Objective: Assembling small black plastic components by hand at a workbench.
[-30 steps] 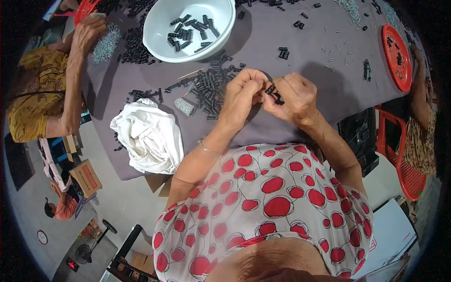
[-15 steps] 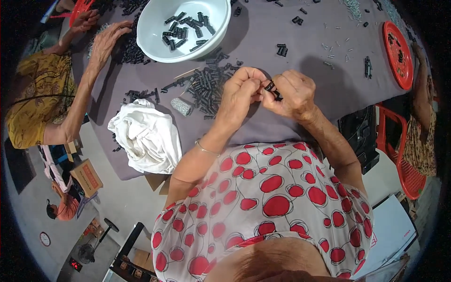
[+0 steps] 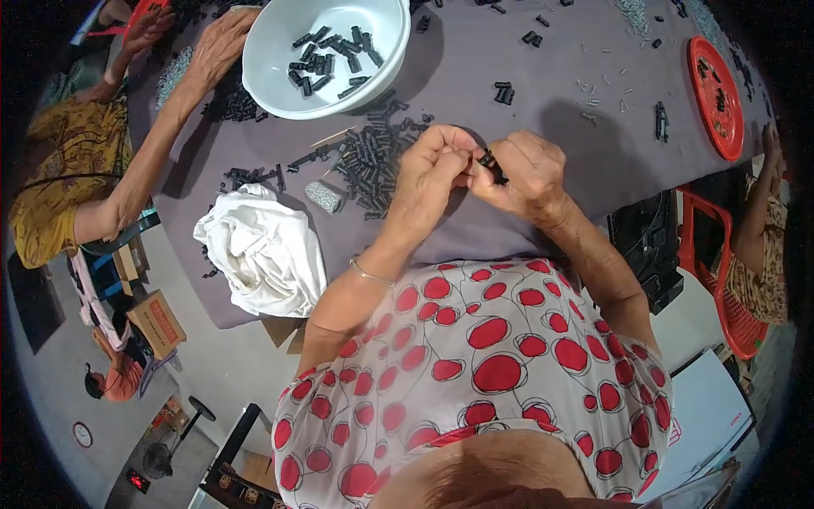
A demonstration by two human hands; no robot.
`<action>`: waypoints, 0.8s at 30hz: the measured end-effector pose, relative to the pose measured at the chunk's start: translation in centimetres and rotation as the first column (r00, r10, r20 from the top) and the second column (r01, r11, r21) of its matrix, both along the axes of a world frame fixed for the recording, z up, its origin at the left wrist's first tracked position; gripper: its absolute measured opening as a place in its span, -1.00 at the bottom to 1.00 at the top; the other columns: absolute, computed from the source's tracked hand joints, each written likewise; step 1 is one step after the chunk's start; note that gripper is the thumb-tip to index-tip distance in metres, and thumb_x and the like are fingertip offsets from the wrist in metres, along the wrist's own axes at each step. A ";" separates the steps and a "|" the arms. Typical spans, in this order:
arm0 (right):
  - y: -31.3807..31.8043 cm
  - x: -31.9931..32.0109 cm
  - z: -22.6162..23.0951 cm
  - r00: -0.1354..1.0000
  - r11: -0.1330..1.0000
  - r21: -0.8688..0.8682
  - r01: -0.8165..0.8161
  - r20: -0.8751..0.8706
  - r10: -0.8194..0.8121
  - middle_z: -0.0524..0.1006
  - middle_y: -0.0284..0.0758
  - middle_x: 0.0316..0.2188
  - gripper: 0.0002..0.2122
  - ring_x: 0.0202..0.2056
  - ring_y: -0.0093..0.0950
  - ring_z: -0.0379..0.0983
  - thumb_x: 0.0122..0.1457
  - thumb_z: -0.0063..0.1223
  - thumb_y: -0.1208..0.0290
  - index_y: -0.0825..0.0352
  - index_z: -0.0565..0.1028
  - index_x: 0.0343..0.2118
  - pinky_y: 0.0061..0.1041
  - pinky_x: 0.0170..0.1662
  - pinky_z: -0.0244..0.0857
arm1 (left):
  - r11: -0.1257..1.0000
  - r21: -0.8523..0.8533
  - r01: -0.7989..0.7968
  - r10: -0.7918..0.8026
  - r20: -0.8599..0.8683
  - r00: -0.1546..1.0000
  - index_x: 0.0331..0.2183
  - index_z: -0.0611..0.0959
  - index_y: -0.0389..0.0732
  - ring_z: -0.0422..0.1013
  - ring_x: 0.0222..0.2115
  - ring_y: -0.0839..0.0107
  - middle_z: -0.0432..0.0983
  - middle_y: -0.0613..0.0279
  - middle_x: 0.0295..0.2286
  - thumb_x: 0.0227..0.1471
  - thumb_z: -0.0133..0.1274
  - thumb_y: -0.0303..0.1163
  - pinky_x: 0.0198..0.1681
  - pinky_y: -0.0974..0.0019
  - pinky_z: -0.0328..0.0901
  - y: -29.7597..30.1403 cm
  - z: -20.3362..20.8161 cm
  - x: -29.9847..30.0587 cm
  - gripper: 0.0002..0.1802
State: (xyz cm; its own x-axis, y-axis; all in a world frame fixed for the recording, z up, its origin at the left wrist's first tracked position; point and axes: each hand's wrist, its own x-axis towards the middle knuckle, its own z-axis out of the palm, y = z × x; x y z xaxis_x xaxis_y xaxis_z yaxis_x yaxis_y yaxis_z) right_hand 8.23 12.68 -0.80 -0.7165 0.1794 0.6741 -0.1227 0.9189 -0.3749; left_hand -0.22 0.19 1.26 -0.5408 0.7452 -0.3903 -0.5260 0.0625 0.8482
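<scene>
Close together over the near edge of the cloth, my two hands work at a small black plastic part [image 3: 490, 163]. My right hand [image 3: 527, 174] is closed around it, with the thumb and fingers covering much of its length. The fingertips of my left hand [image 3: 431, 178] are pinched against the part's near-left end; whether they grip the part or something tiny is hidden. Just left of my left hand lies a heap of similar black parts [image 3: 373, 165]. A crumpled white cloth [image 3: 261, 250] and a small grey speckled piece [image 3: 323, 198] rest farther left.
Beyond the heap stands a white basin [image 3: 275, 95] with several black parts inside. A red tray [image 3: 731, 140] sits at the right edge, with loose parts and tiny clear pieces [image 3: 591, 116] nearby. A co-worker's hand [image 3: 222, 51] reaches beside the basin; another person's arm [image 3: 755, 212] is at far right.
The black part has tilted slightly between my hands, which stay almost in place. At the left, the co-worker's hand has moved up and right toward the basin. The far-right person's arm has lowered.
</scene>
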 end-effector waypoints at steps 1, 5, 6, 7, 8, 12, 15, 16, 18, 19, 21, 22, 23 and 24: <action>0.1 0.0 0.0 1.000 1.000 0.007 0.000 0.003 0.000 0.21 -0.40 -0.76 -0.81 -0.73 -0.46 0.22 -0.44 0.08 0.52 0.25 0.26 -0.74 -0.52 -0.68 0.15 | 1.000 0.000 0.001 -0.001 0.000 1.000 -0.37 0.48 -0.23 0.10 -0.60 0.77 0.41 0.41 -0.46 0.03 -0.18 -0.43 -0.58 0.65 0.01 0.0 0.1 0.0 -0.85; 0.1 -0.1 0.0 1.000 1.000 0.019 0.000 -0.002 0.000 0.20 -0.39 -0.76 -0.80 -0.73 -0.45 0.21 -0.44 0.08 0.52 0.25 0.25 -0.75 -0.50 -0.68 0.14 | 1.000 0.012 -0.005 0.005 0.019 1.000 -0.36 0.47 -0.25 0.21 -0.55 0.72 0.42 0.38 -0.45 0.04 -0.16 -0.42 -0.49 0.64 0.12 0.2 0.1 0.0 -0.86; 0.1 -0.2 0.1 1.000 1.000 0.023 -0.003 -0.005 0.003 0.20 -0.39 -0.76 -0.80 -0.73 -0.45 0.21 -0.44 0.08 0.52 0.25 0.25 -0.75 -0.50 -0.68 0.14 | 0.999 0.032 -0.026 0.025 0.037 0.999 -0.36 0.47 -0.25 0.25 -0.53 0.70 0.42 0.38 -0.46 0.04 -0.15 -0.43 -0.46 0.64 0.16 0.3 0.0 0.0 -0.86; 0.1 -0.2 0.0 1.000 1.000 0.019 0.005 -0.003 -0.005 0.20 -0.39 -0.76 -0.79 -0.73 -0.44 0.21 -0.44 0.09 0.52 0.25 0.24 -0.75 -0.50 -0.68 0.15 | 0.999 0.037 -0.029 0.028 0.033 0.999 -0.36 0.47 -0.25 0.25 -0.53 0.70 0.42 0.38 -0.46 0.04 -0.15 -0.43 -0.46 0.64 0.16 0.2 0.0 0.0 -0.86; 0.0 -0.2 0.1 1.000 1.000 0.017 0.012 -0.002 -0.012 0.19 -0.39 -0.76 -0.78 -0.73 -0.44 0.21 -0.44 0.09 0.52 0.24 0.23 -0.76 -0.50 -0.68 0.15 | 0.999 0.043 -0.019 0.018 0.032 0.999 -0.35 0.46 -0.26 0.28 -0.51 0.68 0.42 0.37 -0.46 0.05 -0.14 -0.42 -0.42 0.62 0.19 0.1 0.0 0.0 -0.86; -0.2 -0.3 0.1 1.000 1.000 0.000 -0.016 -0.023 0.016 0.22 -0.38 -0.73 -0.82 -0.72 -0.43 0.23 -0.42 0.10 0.51 0.27 0.32 -0.69 -0.49 -0.67 0.17 | 0.998 0.058 0.012 -0.013 0.013 1.000 -0.37 0.43 -0.29 0.34 -0.49 0.63 0.41 0.32 -0.52 0.07 -0.13 -0.45 -0.41 0.56 0.27 -0.2 -0.1 -0.1 -0.89; 0.1 -0.2 0.2 0.998 0.999 -0.008 -0.051 -0.040 0.051 0.25 -0.37 -0.70 -0.78 -0.70 -0.41 0.23 -0.39 0.11 0.50 0.33 0.39 -0.56 -0.47 -0.64 0.17 | 0.993 0.121 0.019 -0.015 -0.034 0.999 -0.38 0.44 -0.30 0.36 -0.49 0.62 0.44 0.30 -0.50 0.05 -0.07 -0.47 -0.41 0.57 0.27 0.0 -0.1 0.1 -0.91; 0.0 -0.1 0.2 0.998 0.999 -0.006 -0.051 -0.030 0.051 0.25 -0.37 -0.70 -0.78 -0.69 -0.41 0.23 -0.38 0.11 0.50 0.33 0.39 -0.55 -0.46 -0.63 0.17 | 0.982 0.188 0.028 -0.027 -0.005 1.000 -0.40 0.44 -0.31 0.36 -0.48 0.61 0.45 0.29 -0.49 0.05 -0.05 -0.46 -0.40 0.56 0.27 -0.1 -0.7 0.2 -0.90; -0.1 0.5 0.5 0.998 0.998 -0.001 -0.064 0.026 0.064 0.26 -0.36 -0.69 -0.77 -0.66 -0.40 0.24 -0.36 0.10 0.50 0.33 0.39 -0.52 -0.46 -0.58 0.19 | 0.980 0.178 0.090 -0.082 -0.051 0.995 -0.41 0.45 -0.32 0.36 -0.49 0.60 0.44 0.29 -0.48 0.06 -0.05 -0.43 -0.39 0.55 0.27 -0.2 -0.8 0.3 -0.87; -0.1 0.6 0.7 0.994 0.997 -0.053 -0.064 0.082 0.068 0.27 -0.37 -0.67 -0.76 -0.64 -0.39 0.25 -0.35 0.10 0.50 0.33 0.40 -0.50 -0.46 -0.57 0.19 | 0.976 0.187 0.109 -0.100 -0.056 0.993 -0.42 0.47 -0.33 0.35 -0.50 0.62 0.44 0.29 -0.48 0.07 -0.04 -0.39 -0.41 0.55 0.28 -0.3 -0.8 0.2 -0.83; -0.2 0.8 1.7 0.983 0.974 -0.208 -0.093 0.138 0.123 0.31 -0.36 -0.61 -0.73 -0.60 -0.41 0.26 -0.29 0.11 0.52 0.33 0.41 -0.40 -0.50 -0.53 0.20 | 0.976 0.165 0.140 -0.136 -0.034 0.990 -0.42 0.48 -0.33 0.34 -0.51 0.63 0.44 0.29 -0.49 0.07 -0.04 -0.38 -0.43 0.56 0.28 -0.3 -1.9 0.1 -0.81; -0.2 1.0 2.5 0.982 0.973 -0.205 -0.106 0.129 0.134 0.31 -0.36 -0.61 -0.73 -0.60 -0.41 0.26 -0.29 0.11 0.52 0.33 0.41 -0.40 -0.50 -0.53 0.20 | 0.978 0.156 0.135 -0.134 -0.018 0.991 -0.42 0.49 -0.34 0.34 -0.54 0.64 0.44 0.32 -0.52 0.07 -0.03 -0.36 -0.46 0.56 0.28 -0.2 -1.3 0.0 -0.79; -0.2 1.1 3.4 0.968 0.924 -0.367 -0.108 0.174 0.182 0.34 -0.35 -0.59 -0.73 -0.59 -0.44 0.27 -0.26 0.11 0.54 0.35 0.42 -0.38 -0.53 -0.51 0.20 | 0.974 0.152 0.167 -0.166 -0.019 0.986 -0.41 0.50 -0.34 0.34 -0.54 0.63 0.45 0.31 -0.53 0.07 -0.03 -0.34 -0.46 0.55 0.28 -0.3 -1.4 -0.1 -0.78; -0.1 1.2 4.0 0.948 0.850 -0.519 -0.096 0.211 0.237 0.37 -0.34 -0.56 -0.74 -0.58 -0.47 0.28 -0.23 0.11 0.55 0.36 0.43 -0.37 -0.56 -0.48 0.21 | 0.969 0.147 0.199 -0.198 -0.019 0.980 -0.41 0.50 -0.33 0.35 -0.55 0.63 0.46 0.30 -0.54 0.07 -0.02 -0.33 -0.47 0.55 0.29 -0.5 -1.5 -0.2 -0.77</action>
State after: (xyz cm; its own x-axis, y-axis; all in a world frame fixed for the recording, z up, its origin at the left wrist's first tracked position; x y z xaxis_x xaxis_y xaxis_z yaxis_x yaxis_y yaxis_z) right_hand 9.41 12.58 3.19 -0.9006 0.3006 0.3139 -0.0916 0.5748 -0.8131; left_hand -0.45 -0.32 -0.20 -0.3776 0.8869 -0.2663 -0.5118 0.0398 0.8582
